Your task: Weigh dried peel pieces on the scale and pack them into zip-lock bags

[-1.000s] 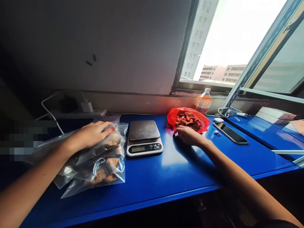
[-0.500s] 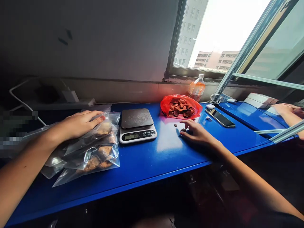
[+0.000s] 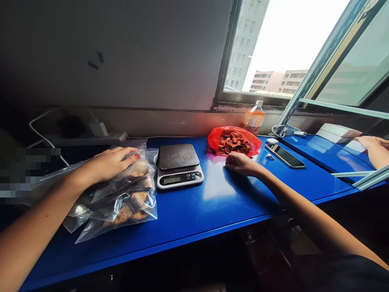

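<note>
My left hand [image 3: 114,164] lies flat with its fingers stretched out on a pile of clear plastic bags [image 3: 133,207] holding brown, crumbly-looking chunks. Just right of the bags stands a digital kitchen scale [image 3: 179,160], its dark plate speckled with crumbs and otherwise bare. My right hand [image 3: 240,164] is closed low over the table, fingertips curled inward, so whatever they hold is hidden. Directly behind it sits an opened red plastic bag [image 3: 213,142] full of reddish-brown dried slices [image 3: 234,142].
On the blue table [image 3: 188,219], a smartphone [image 3: 287,157], a white earbud case [image 3: 272,141] and an earbud [image 3: 269,157] lie to the right. An orange drink bottle [image 3: 254,117] stands by the window. Beyond a metal frame [image 3: 343,106], another person's hand [image 3: 375,150] is near white boxes [image 3: 337,133].
My right hand has moved slightly left and its fingers have closed. Two small dark pieces by its fingertips are out of sight now. My left hand stays on the bags.
</note>
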### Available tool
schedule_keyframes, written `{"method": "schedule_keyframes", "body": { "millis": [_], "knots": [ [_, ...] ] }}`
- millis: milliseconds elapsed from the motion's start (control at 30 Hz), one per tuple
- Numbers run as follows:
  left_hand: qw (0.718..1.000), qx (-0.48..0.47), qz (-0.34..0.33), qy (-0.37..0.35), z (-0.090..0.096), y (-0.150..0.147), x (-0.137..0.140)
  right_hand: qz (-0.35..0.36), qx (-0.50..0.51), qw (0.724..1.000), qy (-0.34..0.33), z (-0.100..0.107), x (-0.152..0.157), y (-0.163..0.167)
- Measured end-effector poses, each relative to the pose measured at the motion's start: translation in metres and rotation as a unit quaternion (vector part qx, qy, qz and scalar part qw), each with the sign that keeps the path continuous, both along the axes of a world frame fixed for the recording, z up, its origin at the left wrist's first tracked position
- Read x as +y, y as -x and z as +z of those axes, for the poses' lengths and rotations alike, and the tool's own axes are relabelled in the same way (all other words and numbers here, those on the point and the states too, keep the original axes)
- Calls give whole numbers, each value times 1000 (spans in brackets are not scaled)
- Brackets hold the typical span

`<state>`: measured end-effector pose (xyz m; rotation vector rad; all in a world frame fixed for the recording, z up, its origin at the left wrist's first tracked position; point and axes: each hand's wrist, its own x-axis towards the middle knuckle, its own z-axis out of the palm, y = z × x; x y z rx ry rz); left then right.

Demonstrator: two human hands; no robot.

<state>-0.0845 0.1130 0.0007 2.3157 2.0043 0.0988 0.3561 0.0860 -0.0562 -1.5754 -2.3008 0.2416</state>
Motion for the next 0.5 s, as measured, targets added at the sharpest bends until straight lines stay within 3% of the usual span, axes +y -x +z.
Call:
{"method": "schedule_keyframes", "body": {
  "millis": [200, 300, 400, 500],
  "knots": [
    [1000, -5, -6, 1, -3, 4, 2, 50, -22, 998, 9, 19, 11, 1],
    [1000, -1, -7, -1, -3, 4, 1, 31, -27, 999, -22, 26, 22, -2],
    [1000, 4, -9, -6, -2, 3, -1, 0, 2, 999, -40, 25, 22, -8],
    [1000, 8, -6, -3, -1, 1, -3, 19, 37, 999, 1, 16, 10, -11]
  ]
}}
